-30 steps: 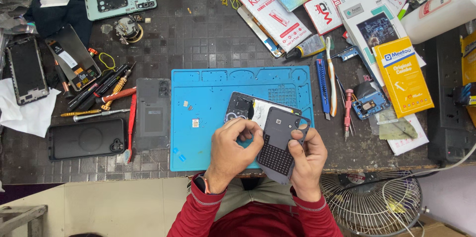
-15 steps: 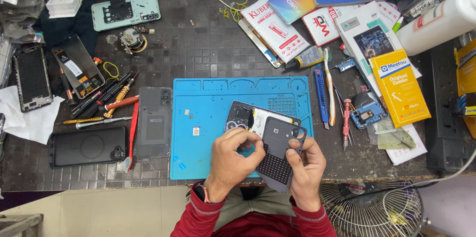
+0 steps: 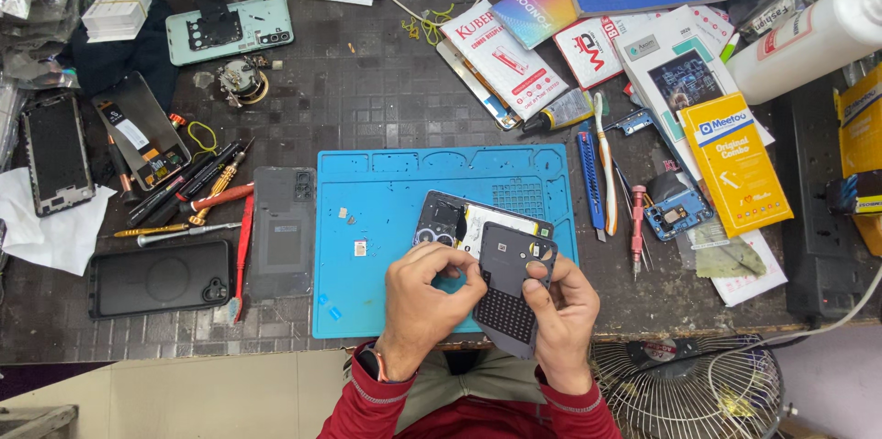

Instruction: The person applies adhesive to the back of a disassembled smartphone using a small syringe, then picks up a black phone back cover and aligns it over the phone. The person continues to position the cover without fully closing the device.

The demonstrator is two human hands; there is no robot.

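Both hands are pinching the dark back cover (image 3: 511,290) at lower centre of the frame: right hand (image 3: 560,315) is gripping its right edge, grip pressed together on the panel, thumb on its face. Left hand (image 3: 427,297) is closing its fingers on the cover's left edge, grip also pinched on it. Cover is sitting tilted, lifted off the opened phone (image 3: 469,223), which is lying on the blue repair mat (image 3: 377,246) just above the hands, internals and battery facing up. Mat is lying on the dark tiled bench (image 3: 367,90). Left of the mat, touching its edge: a grey phone back panel (image 3: 283,232). Further left: red-handled tools and screwdrivers (image 3: 197,200), then a black phone case (image 3: 158,278). Right of the mat: a blue utility knife (image 3: 590,184) and a toothbrush (image 3: 604,159). Yellow box (image 3: 735,163) is sitting at centre right. Wire fan guard (image 3: 694,393) is showing at lower right.
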